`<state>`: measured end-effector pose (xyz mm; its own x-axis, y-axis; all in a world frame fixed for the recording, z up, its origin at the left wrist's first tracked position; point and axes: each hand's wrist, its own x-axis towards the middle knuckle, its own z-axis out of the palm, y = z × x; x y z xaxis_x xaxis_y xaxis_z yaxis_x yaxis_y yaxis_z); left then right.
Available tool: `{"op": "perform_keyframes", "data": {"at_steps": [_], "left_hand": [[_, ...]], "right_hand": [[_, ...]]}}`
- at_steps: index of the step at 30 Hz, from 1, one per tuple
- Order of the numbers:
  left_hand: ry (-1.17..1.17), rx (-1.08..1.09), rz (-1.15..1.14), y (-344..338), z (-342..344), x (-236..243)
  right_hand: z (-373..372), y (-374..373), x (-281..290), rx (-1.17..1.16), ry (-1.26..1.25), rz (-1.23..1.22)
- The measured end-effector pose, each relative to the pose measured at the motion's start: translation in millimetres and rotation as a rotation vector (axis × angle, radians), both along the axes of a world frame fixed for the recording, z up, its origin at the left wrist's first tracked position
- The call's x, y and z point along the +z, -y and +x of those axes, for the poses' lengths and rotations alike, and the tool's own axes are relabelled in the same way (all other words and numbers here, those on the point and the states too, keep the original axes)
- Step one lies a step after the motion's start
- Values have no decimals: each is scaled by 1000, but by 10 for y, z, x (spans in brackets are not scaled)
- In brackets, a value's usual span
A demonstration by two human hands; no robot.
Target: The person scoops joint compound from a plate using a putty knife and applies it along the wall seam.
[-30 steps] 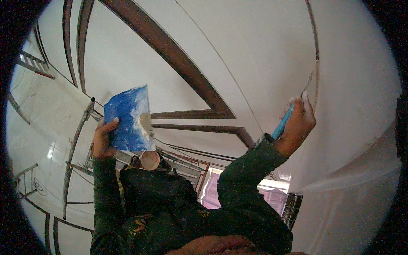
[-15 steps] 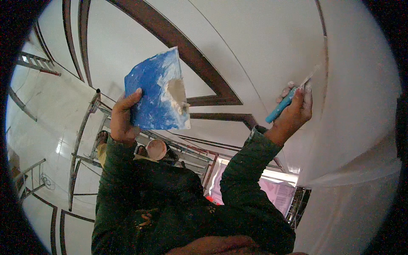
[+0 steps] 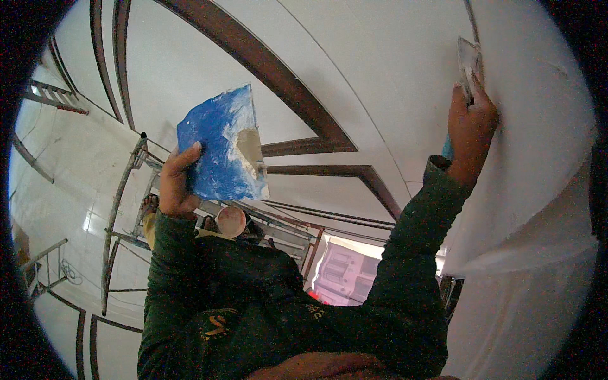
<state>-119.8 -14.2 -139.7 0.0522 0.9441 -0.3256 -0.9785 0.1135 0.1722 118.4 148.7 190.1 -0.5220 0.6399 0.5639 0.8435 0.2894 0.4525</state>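
Head view, nearest you: your dark green sleeves (image 3: 171,253) reach up, and your left hand (image 3: 179,180) grips the blue board (image 3: 212,139), its thumb across the face at the left edge. A pale lump of filler (image 3: 249,144) sits at the board's right edge, on the side facing your other hand.

Well to the right of the board and a little higher, your right hand (image 3: 474,126) is clenched around a scraper (image 3: 468,60), whose blue handle shows below the fist. The scraper's long axis runs nearly upright, blade up, roughly in line with the dark seam (image 3: 472,18) at its tip. That is the relation that counts: your right hand is much the nearer one to the seam. Whether the blade touches the surface you cannot tell from here.

Behind the board and to its right, brown strips (image 3: 266,57) cross the white panels. Farther off, below the board, stands a round bucket (image 3: 231,221); the pale floor (image 3: 69,190) lies to the board's left.
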Motion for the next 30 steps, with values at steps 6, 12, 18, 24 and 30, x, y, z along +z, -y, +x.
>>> {"op": "perform_keyframes", "data": {"at_steps": [6, 12, 18, 24, 30], "left_hand": [[-4, -42, 16, -18, -15, -2], [-77, -17, 11, 18, -57, 3], [-49, -41, -29, 27, -62, -28], [59, -71, -23, -24, -26, 168], [232, -89, 4, -226, 230, 460]], "right_hand": [[93, 86, 175, -228, 92, -119], [408, 205, 95, -402, 13, -211], [601, 558, -33, -494, -70, -219], [194, 1019, -846, -84, -950, -541], [-106, 1102, -1579, 434, -1553, -1082]]}}
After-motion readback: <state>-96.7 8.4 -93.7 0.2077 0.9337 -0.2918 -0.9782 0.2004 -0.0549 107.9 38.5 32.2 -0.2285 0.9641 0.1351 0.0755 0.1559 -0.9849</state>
